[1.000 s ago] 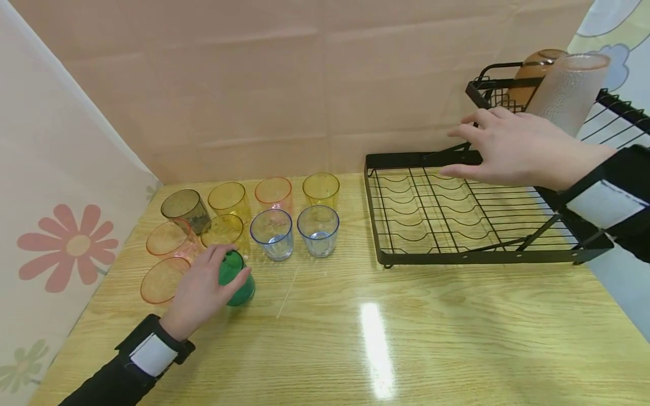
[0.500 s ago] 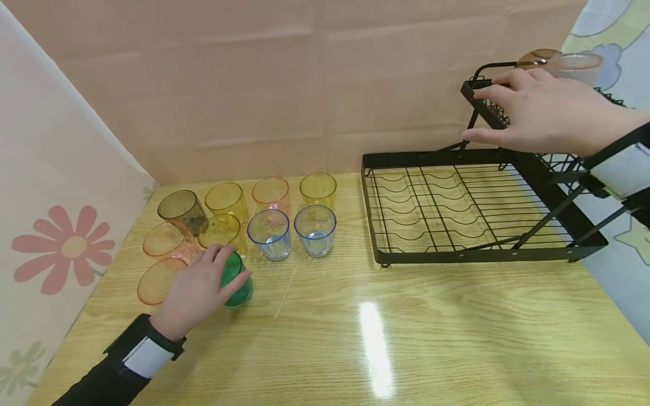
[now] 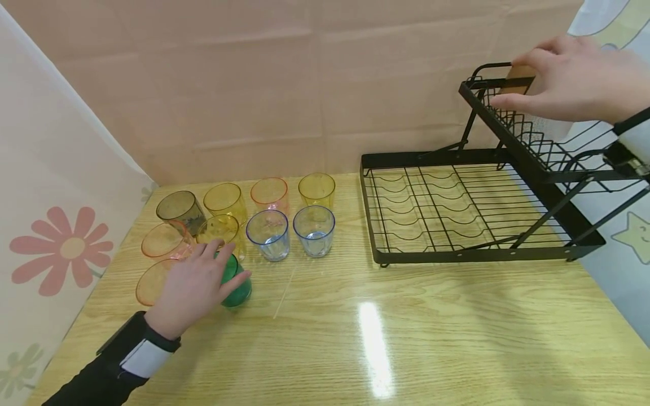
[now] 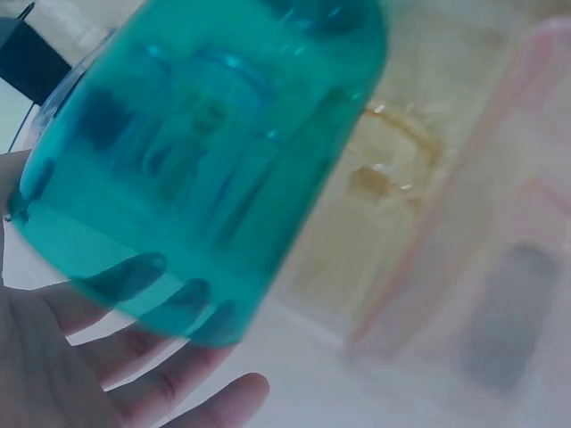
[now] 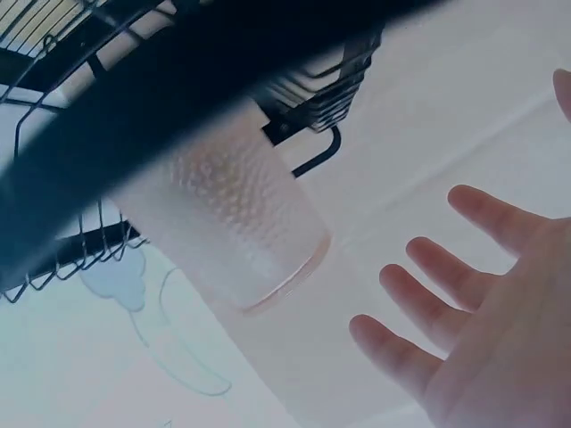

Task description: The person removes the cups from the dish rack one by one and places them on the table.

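Observation:
My left hand (image 3: 185, 290) holds a green glass (image 3: 238, 288) from above, its thumb on the right side and fingers on the far left. In the left wrist view fingertips show through the green glass (image 4: 223, 152). Up at the right, my right hand (image 3: 579, 79) is over the upper tier of a black dish rack (image 3: 431, 257), fingers spread. A frosted, bumpy clear glass (image 5: 241, 223) stands on that tier, apart from the fingers in the right wrist view. Behind the hand, partly hidden, is an amber glass (image 3: 518, 79).
Several coloured glasses stand left on the wooden table (image 3: 315, 338): an olive-grey glass (image 3: 185, 211), yellow glasses such as one yellow glass (image 3: 317, 192), pink-orange ones, and two blue-rimmed clear glasses, one a clear glass (image 3: 315, 231). The rack's lower tier has wavy wires.
My right hand has moved up and to the right, from in front of the upper tier to above it, now covering much of the frosted and amber glasses. The left hand has stayed on the green glass.

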A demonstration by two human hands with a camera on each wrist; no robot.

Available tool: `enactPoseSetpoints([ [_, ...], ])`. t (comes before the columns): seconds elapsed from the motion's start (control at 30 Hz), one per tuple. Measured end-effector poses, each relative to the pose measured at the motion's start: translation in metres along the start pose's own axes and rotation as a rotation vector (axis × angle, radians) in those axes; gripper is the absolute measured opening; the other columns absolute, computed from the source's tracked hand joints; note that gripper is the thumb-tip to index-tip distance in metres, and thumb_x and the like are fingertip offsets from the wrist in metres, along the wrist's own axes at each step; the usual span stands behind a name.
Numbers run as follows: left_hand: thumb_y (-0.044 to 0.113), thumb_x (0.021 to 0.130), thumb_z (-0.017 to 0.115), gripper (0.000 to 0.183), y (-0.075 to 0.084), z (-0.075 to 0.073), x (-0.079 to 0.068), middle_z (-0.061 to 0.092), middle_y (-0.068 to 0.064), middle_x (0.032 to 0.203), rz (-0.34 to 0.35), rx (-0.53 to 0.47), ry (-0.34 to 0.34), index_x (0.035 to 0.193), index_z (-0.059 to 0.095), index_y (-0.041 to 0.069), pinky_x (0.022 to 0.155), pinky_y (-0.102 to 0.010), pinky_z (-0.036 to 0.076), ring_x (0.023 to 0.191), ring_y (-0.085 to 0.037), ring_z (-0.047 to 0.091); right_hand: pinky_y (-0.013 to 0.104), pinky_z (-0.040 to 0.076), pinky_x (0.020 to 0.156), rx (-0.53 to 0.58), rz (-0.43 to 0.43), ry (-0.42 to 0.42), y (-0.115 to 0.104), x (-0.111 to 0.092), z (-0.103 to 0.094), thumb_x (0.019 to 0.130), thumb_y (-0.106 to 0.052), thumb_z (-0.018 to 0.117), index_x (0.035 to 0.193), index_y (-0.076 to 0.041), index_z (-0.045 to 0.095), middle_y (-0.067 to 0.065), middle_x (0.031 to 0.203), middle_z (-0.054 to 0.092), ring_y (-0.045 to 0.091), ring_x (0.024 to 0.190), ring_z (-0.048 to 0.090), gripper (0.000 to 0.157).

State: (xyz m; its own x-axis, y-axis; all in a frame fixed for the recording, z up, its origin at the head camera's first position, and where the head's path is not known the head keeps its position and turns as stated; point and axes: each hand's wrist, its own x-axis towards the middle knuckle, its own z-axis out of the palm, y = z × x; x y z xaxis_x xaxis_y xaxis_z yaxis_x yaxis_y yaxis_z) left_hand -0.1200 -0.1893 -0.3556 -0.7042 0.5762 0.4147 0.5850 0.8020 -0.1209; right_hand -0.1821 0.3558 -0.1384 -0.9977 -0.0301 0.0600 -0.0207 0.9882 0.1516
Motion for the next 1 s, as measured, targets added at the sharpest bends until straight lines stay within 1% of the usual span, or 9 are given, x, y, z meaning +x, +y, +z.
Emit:
enactPoseSetpoints([
  [0.13, 0.071, 0.094, 0.009, 0.091, 0.0, -0.01, 0.016, 0.061, -0.023, 0.101, 0.032, 0.018, 0.034, 0.109, 0.061, -0.003, 0.042, -0.041, 0.047, 0.078, -0.037, 0.061, 0.069, 0.014, 0.105, -0.002, 0.002, -0.001, 0.007, 0.005, -0.002, 0.095, -0.065, 0.039, 0.141, 0.011, 0.026, 0.041, 0.146, 0.013, 0.059, 0.131, 0.012, 0.09],
  [0.23, 0.072, 0.093, 0.01, 0.092, -0.001, -0.021, 0.032, 0.061, -0.025, 0.107, 0.036, 0.037, 0.047, 0.112, 0.06, -0.003, 0.048, -0.046, 0.051, 0.084, -0.039, 0.061, 0.068, 0.014, 0.106, -0.012, 0.011, -0.009, 0.012, 0.01, -0.003, 0.095, -0.065, 0.037, 0.142, 0.012, 0.022, 0.042, 0.144, 0.013, 0.058, 0.13, 0.01, 0.092],
  [0.33, 0.07, 0.094, 0.032, 0.081, -0.002, -0.034, 0.048, 0.057, -0.027, 0.119, 0.031, 0.049, 0.043, 0.118, 0.058, -0.002, 0.065, -0.053, 0.054, 0.098, -0.043, 0.059, 0.067, 0.016, 0.104, -0.025, 0.031, -0.008, 0.016, 0.016, -0.005, 0.096, -0.065, 0.035, 0.143, 0.014, 0.018, 0.042, 0.142, 0.015, 0.057, 0.128, 0.01, 0.094],
  [0.43, 0.061, 0.09, 0.055, 0.073, -0.003, -0.044, 0.063, 0.052, -0.028, 0.128, 0.027, 0.053, 0.039, 0.126, 0.055, -0.002, 0.078, -0.056, 0.051, 0.11, -0.045, 0.054, 0.066, 0.013, 0.107, -0.005, 0.077, -0.004, 0.02, 0.022, -0.008, 0.095, -0.066, 0.03, 0.144, 0.016, 0.012, 0.042, 0.144, 0.01, 0.057, 0.129, 0.008, 0.097],
  [0.5, 0.056, 0.086, 0.062, 0.073, -0.001, -0.047, 0.073, 0.05, -0.028, 0.131, 0.024, 0.035, 0.043, 0.131, 0.053, 0.0, 0.085, -0.059, 0.048, 0.118, -0.045, 0.049, 0.066, 0.012, 0.108, 0.017, 0.116, 0.005, 0.023, 0.026, -0.01, 0.095, -0.067, 0.028, 0.145, 0.015, 0.009, 0.042, 0.147, 0.004, 0.057, 0.129, 0.007, 0.098],
  [0.6, 0.059, 0.085, 0.062, 0.077, 0.006, -0.047, 0.088, 0.047, -0.028, 0.134, 0.039, 0.002, 0.062, 0.136, 0.05, 0.002, 0.093, -0.059, 0.043, 0.124, -0.045, 0.044, 0.065, 0.011, 0.109, 0.04, 0.148, 0.017, 0.027, 0.03, -0.012, 0.093, -0.07, 0.025, 0.146, 0.014, 0.007, 0.041, 0.149, -0.004, 0.058, 0.131, 0.006, 0.101],
  [0.7, 0.06, 0.084, 0.063, 0.081, 0.015, -0.044, 0.103, 0.045, -0.028, 0.137, 0.062, -0.022, 0.072, 0.14, 0.046, 0.004, 0.098, -0.058, 0.039, 0.127, -0.045, 0.041, 0.064, 0.013, 0.11, 0.029, 0.155, 0.013, 0.03, 0.033, -0.012, 0.093, -0.07, 0.023, 0.145, 0.015, 0.007, 0.042, 0.148, -0.003, 0.059, 0.13, 0.007, 0.1],
  [0.87, 0.066, 0.086, 0.057, 0.089, 0.037, -0.039, 0.129, 0.035, -0.024, 0.148, 0.096, -0.043, 0.023, 0.15, 0.035, 0.009, 0.102, -0.058, 0.035, 0.134, -0.043, 0.034, 0.064, 0.015, 0.109, 0.027, 0.187, 0.007, 0.031, 0.034, -0.011, 0.094, -0.067, 0.023, 0.144, 0.015, 0.006, 0.043, 0.146, 0.0, 0.058, 0.13, 0.008, 0.097],
  [1.0, 0.071, 0.086, 0.052, 0.092, 0.056, -0.034, 0.148, 0.028, -0.022, 0.153, 0.133, -0.061, 0.0, 0.153, 0.03, 0.012, 0.104, -0.058, 0.033, 0.137, -0.042, 0.03, 0.065, 0.022, 0.105, 0.048, 0.214, 0.0, 0.034, 0.034, -0.006, 0.096, -0.063, 0.027, 0.144, 0.015, 0.007, 0.045, 0.143, 0.007, 0.058, 0.124, 0.013, 0.094],
])
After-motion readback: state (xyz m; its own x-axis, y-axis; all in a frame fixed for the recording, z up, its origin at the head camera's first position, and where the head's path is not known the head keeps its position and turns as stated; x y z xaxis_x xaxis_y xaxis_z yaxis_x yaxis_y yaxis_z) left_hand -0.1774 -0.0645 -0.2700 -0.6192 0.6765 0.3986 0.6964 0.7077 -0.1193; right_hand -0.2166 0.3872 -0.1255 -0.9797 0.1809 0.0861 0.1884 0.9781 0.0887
